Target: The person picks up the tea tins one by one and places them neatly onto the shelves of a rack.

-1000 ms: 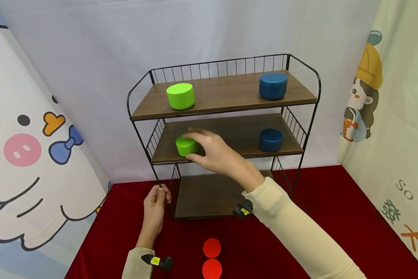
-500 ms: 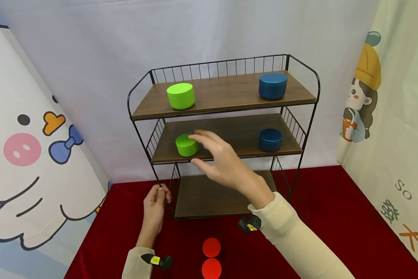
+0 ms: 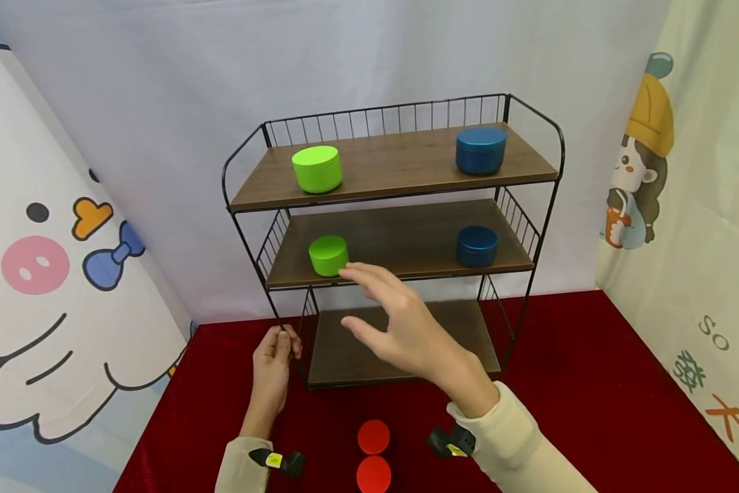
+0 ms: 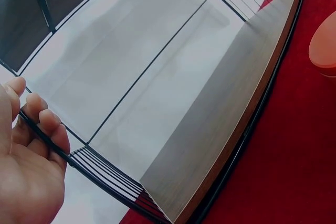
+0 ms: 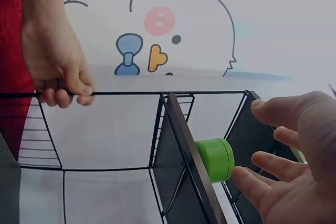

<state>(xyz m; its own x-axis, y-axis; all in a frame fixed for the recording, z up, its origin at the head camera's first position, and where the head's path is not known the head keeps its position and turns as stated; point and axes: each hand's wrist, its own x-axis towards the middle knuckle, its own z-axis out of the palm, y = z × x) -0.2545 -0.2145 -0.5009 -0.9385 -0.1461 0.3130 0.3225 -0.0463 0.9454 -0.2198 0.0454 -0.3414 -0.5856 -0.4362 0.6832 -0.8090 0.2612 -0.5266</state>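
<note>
White backdrop (image 3: 357,55) hung behind, pink-cheeked cartoon (image 3: 76,322) showed at left, yellow-hatted figure (image 3: 640,157) at right, red cloth (image 3: 591,383) lay beneath.

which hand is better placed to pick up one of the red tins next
Probably the right hand: its fingers are spread and hold nothing. The left hand grips the rack, so it would have to let go first. The red tins lie between both forearms.

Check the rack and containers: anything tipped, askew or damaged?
Nothing stands out. The green containers and blue containers sit upright on the rack, top and middle levels; both round red items lie close together on the cloth. No damage shows.
</note>
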